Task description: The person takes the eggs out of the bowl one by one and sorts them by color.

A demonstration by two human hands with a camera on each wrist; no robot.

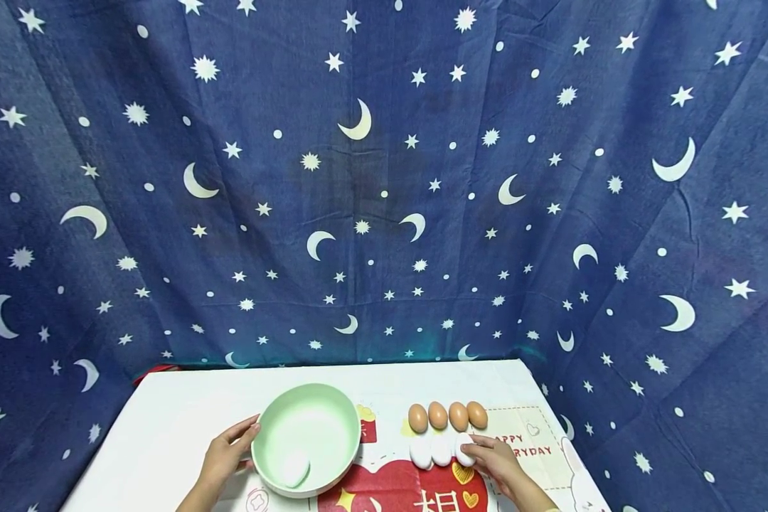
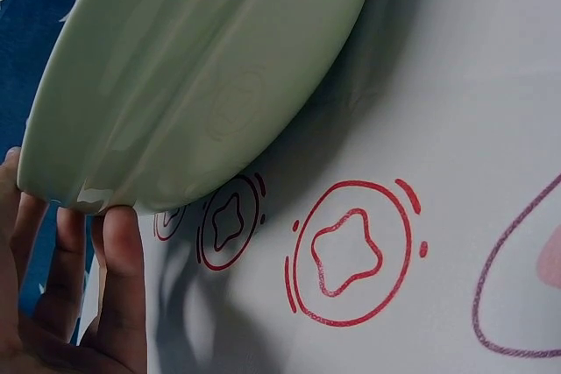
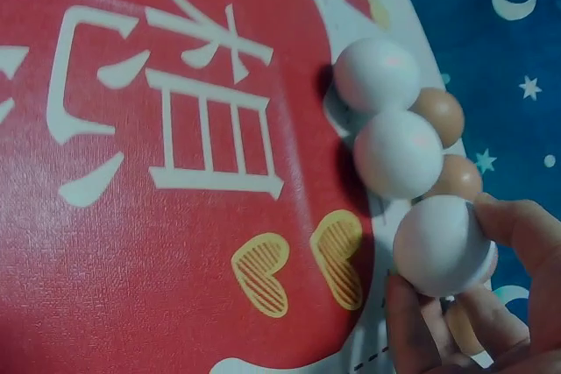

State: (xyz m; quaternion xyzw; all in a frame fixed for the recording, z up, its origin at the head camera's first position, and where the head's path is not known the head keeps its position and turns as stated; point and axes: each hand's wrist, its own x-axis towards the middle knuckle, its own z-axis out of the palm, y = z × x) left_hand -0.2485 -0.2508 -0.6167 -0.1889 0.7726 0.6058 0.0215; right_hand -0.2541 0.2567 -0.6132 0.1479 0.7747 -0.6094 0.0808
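A pale green bowl (image 1: 342, 469) stands at the left of the table, with one white egg (image 1: 295, 468) lying inside it near the front. My left hand (image 1: 222, 455) grips the bowl's left rim; in the left wrist view, the fingers (image 2: 123, 247) meet the bowl's edge from the outside. On the right, my right hand (image 1: 500, 466) holds a white egg (image 3: 443, 245) between thumb and fingers. Two more white eggs sit beside it in a row, one at the left end (image 3: 377, 74) and one in the middle (image 3: 399, 154).
Behind the white eggs, several brown eggs (image 1: 438, 415) form a row. A printed cloth with a red patch (image 1: 397, 491) covers the table (image 1: 185, 398). A blue curtain (image 1: 384, 178) with moons and stars hangs behind and at the sides.
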